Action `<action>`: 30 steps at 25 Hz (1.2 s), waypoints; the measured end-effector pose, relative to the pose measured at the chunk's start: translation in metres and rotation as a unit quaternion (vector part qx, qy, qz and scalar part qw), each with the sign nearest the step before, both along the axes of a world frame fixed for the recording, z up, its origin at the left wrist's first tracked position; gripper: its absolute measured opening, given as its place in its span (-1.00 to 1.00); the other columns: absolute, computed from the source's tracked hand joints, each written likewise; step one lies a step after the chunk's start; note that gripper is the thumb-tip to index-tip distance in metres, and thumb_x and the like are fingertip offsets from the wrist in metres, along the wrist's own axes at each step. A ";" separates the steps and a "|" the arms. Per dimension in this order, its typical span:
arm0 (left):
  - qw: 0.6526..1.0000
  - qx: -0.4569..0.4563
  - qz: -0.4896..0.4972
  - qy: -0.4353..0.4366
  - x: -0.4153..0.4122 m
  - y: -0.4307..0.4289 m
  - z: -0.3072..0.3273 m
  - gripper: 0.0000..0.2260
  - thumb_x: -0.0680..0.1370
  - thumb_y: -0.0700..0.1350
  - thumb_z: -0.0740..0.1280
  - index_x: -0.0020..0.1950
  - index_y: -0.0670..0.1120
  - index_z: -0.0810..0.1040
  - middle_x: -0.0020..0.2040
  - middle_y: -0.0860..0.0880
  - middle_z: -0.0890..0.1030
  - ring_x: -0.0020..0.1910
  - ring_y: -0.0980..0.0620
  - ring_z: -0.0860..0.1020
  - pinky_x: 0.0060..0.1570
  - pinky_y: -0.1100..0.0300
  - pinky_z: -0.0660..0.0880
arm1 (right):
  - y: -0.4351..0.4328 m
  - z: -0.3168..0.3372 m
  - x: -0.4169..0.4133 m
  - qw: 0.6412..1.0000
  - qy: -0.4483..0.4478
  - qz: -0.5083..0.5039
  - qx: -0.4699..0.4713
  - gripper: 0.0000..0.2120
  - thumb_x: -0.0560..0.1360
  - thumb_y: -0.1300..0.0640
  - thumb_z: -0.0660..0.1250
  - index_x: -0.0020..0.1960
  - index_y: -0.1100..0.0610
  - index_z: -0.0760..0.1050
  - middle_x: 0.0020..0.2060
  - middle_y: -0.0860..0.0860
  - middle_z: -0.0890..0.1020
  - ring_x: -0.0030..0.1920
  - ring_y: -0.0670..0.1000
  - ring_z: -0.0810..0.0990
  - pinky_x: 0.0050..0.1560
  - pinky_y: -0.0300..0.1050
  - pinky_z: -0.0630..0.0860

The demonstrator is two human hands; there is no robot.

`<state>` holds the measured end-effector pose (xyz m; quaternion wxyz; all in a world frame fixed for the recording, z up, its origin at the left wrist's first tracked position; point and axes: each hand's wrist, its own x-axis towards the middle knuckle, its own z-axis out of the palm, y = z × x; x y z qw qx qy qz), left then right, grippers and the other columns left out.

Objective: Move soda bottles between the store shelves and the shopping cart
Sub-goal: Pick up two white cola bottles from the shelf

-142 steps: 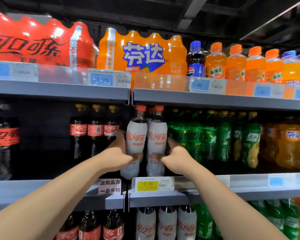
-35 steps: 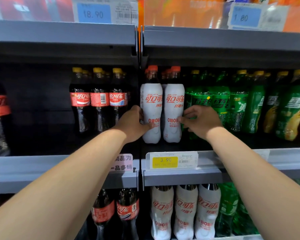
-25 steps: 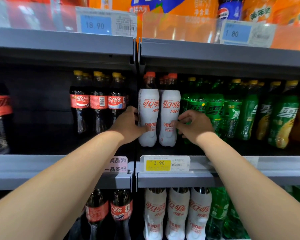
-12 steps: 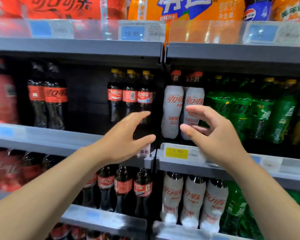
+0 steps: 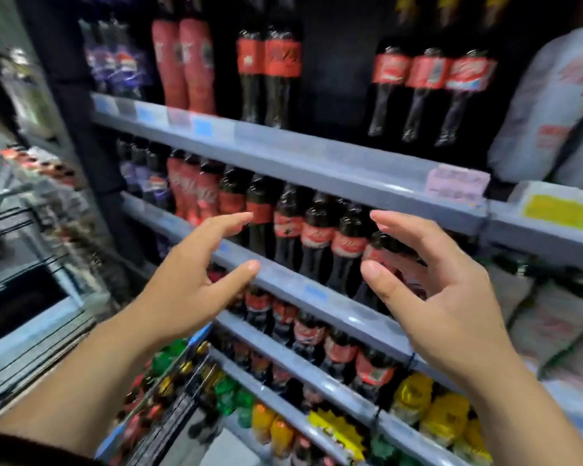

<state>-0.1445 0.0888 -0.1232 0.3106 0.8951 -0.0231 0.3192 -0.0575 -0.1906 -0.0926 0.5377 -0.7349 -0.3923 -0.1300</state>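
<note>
My left hand [image 5: 196, 284] and my right hand [image 5: 435, 280] hang in front of the shelves, both with fingers spread and nothing in them. Behind them stands a row of dark cola bottles with red labels [image 5: 313, 237] on a grey shelf [image 5: 283, 277]. The white cola bottles [image 5: 549, 105] stand on the shelf above, at the far right. A shopping cart [image 5: 169, 408] with several soda bottles in it, green, orange and red caps, sits at the bottom left, under my left forearm. The whole view is blurred.
Grey shelf rails with price tags [image 5: 317, 159] run across the view, with more cola bottles [image 5: 431, 75] above and lower rows below. Yellow-capped bottles [image 5: 428, 408] stand low right. The aisle and another shelf unit [image 5: 21, 203] lie at the left.
Both hands have let go of the two white bottles, which stay on the shelf, and pulled back open. The view has swung left and down, bringing the cart into sight.
</note>
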 end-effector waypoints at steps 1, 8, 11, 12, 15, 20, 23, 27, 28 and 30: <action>1.000 -0.005 0.015 0.013 -0.011 0.015 -0.009 -0.48 0.56 0.20 0.31 0.49 0.10 0.37 0.42 0.20 0.46 0.42 0.19 0.41 0.37 0.07 0.41 | 0.017 -0.008 -0.003 1.000 0.003 0.014 -0.005 -0.59 0.52 -0.11 0.43 0.35 -0.15 0.51 0.31 -0.21 0.55 0.36 -0.12 0.51 0.32 -0.12 0.51; 0.986 -0.091 0.116 0.083 -0.083 0.151 -0.080 -0.58 0.58 0.03 0.39 0.43 0.07 0.44 0.34 0.16 0.52 0.34 0.26 0.46 0.34 0.17 0.39 | 0.164 -0.070 -0.039 0.994 0.054 0.091 -0.036 -0.60 0.53 -0.14 0.37 0.33 -0.06 0.53 0.29 -0.17 0.56 0.37 -0.05 0.51 0.32 0.01 0.52; 0.973 -0.114 0.157 0.127 -0.115 0.225 -0.116 -0.59 0.58 -0.04 0.40 0.42 0.05 0.46 0.30 0.10 0.55 0.30 0.19 0.50 0.28 0.22 0.40 | 0.236 -0.110 -0.064 0.989 0.100 0.105 -0.018 -0.63 0.51 -0.08 0.39 0.29 -0.02 0.56 0.27 -0.10 0.59 0.35 0.03 0.54 0.27 0.05 0.55; 0.969 -0.118 0.167 0.138 -0.124 0.248 -0.130 -0.61 0.58 -0.08 0.41 0.40 0.03 0.47 0.28 0.09 0.56 0.27 0.19 0.52 0.27 0.28 0.40 | 0.258 -0.126 -0.072 0.988 0.111 0.105 -0.017 -0.64 0.51 -0.07 0.40 0.28 -0.02 0.56 0.26 -0.09 0.59 0.34 0.05 0.55 0.26 0.05 0.56; 0.959 -0.114 0.184 0.182 -0.150 0.308 -0.174 -0.65 0.58 -0.13 0.42 0.35 0.01 0.49 0.24 0.08 0.57 0.20 0.25 0.51 0.23 0.40 0.39 | 0.318 -0.172 -0.091 0.984 0.140 0.104 -0.040 -0.65 0.51 -0.05 0.42 0.28 -0.06 0.55 0.24 -0.13 0.58 0.32 0.03 0.56 0.25 -0.01 0.57; 0.937 -0.115 0.190 0.271 -0.159 0.363 -0.238 -0.62 0.57 -0.13 0.43 0.38 -0.06 0.50 0.25 0.06 0.57 0.19 0.15 0.53 0.22 0.15 0.47 | 0.377 -0.223 -0.104 0.969 0.225 0.093 -0.043 -0.65 0.48 -0.10 0.41 0.26 -0.24 0.52 0.23 -0.22 0.56 0.27 -0.04 0.59 0.26 -0.22 0.52; 0.925 -0.120 0.176 0.315 -0.141 0.378 -0.263 -0.60 0.57 -0.13 0.42 0.40 -0.03 0.49 0.26 0.08 0.57 0.17 0.20 0.52 0.20 0.16 0.49 | 0.396 -0.246 -0.096 0.968 0.231 0.086 -0.055 -0.65 0.53 -0.08 0.41 0.30 -0.13 0.50 0.25 -0.27 0.55 0.30 -0.05 0.57 0.26 -0.29 0.50; 0.901 -0.105 0.158 0.389 -0.113 0.387 -0.293 -0.61 0.59 -0.01 0.38 0.41 0.12 0.42 0.25 0.17 0.52 0.11 0.20 0.52 0.12 0.12 0.53 | 0.415 -0.282 -0.073 0.947 0.307 0.065 -0.066 -0.57 0.48 -0.17 0.45 0.30 -0.11 0.50 0.27 -0.29 0.56 0.24 -0.17 0.60 0.14 -0.40 0.52; 0.897 -0.103 0.152 0.402 -0.106 0.389 -0.301 -0.60 0.59 0.00 0.38 0.42 0.12 0.42 0.27 0.16 0.52 0.09 0.21 0.52 0.09 0.15 0.52 | 0.420 -0.291 -0.069 0.939 0.329 0.063 -0.077 -0.57 0.47 -0.22 0.44 0.30 -0.17 0.48 0.28 -0.30 0.55 0.22 -0.22 0.60 0.11 -0.42 0.52; 0.889 -0.099 0.142 0.424 -0.091 0.394 -0.320 -0.57 0.58 0.03 0.38 0.44 0.09 0.40 0.30 0.13 0.52 0.18 0.18 0.51 0.14 0.13 0.52 | 0.433 -0.312 -0.061 0.925 0.359 0.056 -0.107 -0.56 0.45 -0.22 0.43 0.29 -0.25 0.45 0.29 -0.34 0.52 0.21 -0.28 0.58 0.09 -0.39 0.55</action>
